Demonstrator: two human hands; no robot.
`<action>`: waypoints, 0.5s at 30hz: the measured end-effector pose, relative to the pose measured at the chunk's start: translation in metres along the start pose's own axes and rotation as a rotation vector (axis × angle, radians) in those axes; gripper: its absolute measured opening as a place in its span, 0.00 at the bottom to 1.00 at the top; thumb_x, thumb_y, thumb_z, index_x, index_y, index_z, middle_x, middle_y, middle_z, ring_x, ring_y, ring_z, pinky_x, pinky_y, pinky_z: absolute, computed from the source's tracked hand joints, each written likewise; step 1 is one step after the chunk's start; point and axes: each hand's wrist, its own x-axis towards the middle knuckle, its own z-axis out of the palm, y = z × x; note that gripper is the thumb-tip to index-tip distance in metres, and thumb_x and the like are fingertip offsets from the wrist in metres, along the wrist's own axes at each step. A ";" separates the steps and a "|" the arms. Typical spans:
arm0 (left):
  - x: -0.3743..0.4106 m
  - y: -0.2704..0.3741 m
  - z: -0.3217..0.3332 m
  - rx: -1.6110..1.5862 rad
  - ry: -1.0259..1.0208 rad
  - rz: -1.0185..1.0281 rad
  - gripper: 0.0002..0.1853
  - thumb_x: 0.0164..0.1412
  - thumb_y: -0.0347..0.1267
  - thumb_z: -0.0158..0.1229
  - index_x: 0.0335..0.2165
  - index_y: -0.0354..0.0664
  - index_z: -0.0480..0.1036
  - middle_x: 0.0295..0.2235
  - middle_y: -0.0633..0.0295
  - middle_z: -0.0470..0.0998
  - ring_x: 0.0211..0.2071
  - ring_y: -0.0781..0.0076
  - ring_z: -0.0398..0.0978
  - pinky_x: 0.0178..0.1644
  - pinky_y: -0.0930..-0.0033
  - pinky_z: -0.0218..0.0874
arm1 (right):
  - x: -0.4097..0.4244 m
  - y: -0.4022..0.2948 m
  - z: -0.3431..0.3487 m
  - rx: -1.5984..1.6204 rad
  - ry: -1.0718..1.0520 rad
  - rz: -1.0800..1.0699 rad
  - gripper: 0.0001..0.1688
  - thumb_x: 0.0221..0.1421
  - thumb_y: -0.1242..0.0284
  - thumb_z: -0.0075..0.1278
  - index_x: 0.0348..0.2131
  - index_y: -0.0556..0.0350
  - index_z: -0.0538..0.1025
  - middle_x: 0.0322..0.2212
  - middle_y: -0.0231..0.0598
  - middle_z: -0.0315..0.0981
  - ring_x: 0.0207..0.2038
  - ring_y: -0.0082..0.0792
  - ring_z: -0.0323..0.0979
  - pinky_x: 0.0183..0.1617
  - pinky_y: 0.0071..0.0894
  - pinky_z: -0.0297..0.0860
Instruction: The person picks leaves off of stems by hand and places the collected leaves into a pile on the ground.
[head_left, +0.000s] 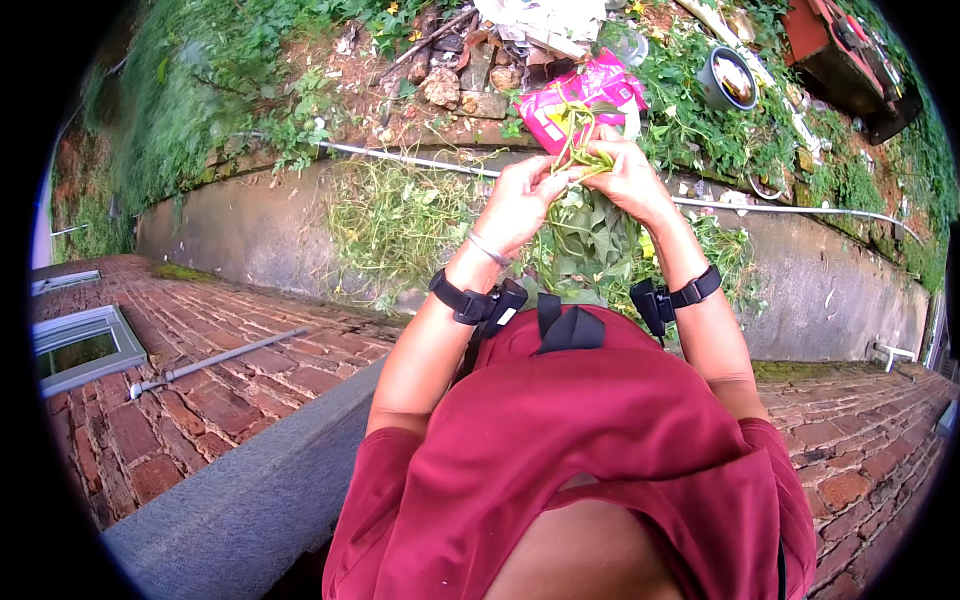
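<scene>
Both my hands meet in front of me over a heap of greenery. My left hand pinches one side of a small bunch of green leafy stems, its thumb and fingers closed on them. On the other side, my right hand grips the same stems. A bright pink plastic bag lies just beyond my fingers. Below my hands, cut vines with broad leaves hang or lie; where they end is hard to tell. Left of them spreads a pile of thin, mostly leafless vine stems.
A concrete walkway runs between a brick wall and a planted bank. A thin grey pipe follows the bank's edge. Stones and white sheeting lie on the bank, with a dark bucket farther right.
</scene>
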 end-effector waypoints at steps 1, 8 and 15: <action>-0.001 0.003 -0.001 -0.013 0.002 -0.017 0.17 0.64 0.30 0.54 0.49 0.34 0.71 0.36 0.66 0.77 0.35 0.85 0.70 0.35 0.80 0.63 | -0.001 0.000 0.000 -0.084 0.034 -0.014 0.14 0.47 0.74 0.60 0.37 0.56 0.80 0.34 0.40 0.69 0.42 0.35 0.69 0.50 0.34 0.64; 0.012 0.004 -0.006 -0.026 0.071 -0.040 0.14 0.61 0.28 0.56 0.45 0.35 0.74 0.34 0.63 0.80 0.31 0.82 0.75 0.32 0.78 0.66 | -0.013 -0.014 0.000 0.389 -0.193 0.230 0.37 0.49 0.65 0.62 0.55 0.58 0.66 0.40 0.40 0.75 0.40 0.33 0.73 0.47 0.33 0.68; 0.016 -0.011 0.001 0.362 0.155 0.058 0.12 0.61 0.27 0.54 0.42 0.30 0.74 0.31 0.58 0.80 0.31 0.76 0.75 0.35 0.73 0.67 | -0.008 0.011 0.017 0.043 -0.154 0.055 0.25 0.47 0.71 0.63 0.44 0.60 0.73 0.35 0.37 0.78 0.37 0.28 0.74 0.44 0.33 0.69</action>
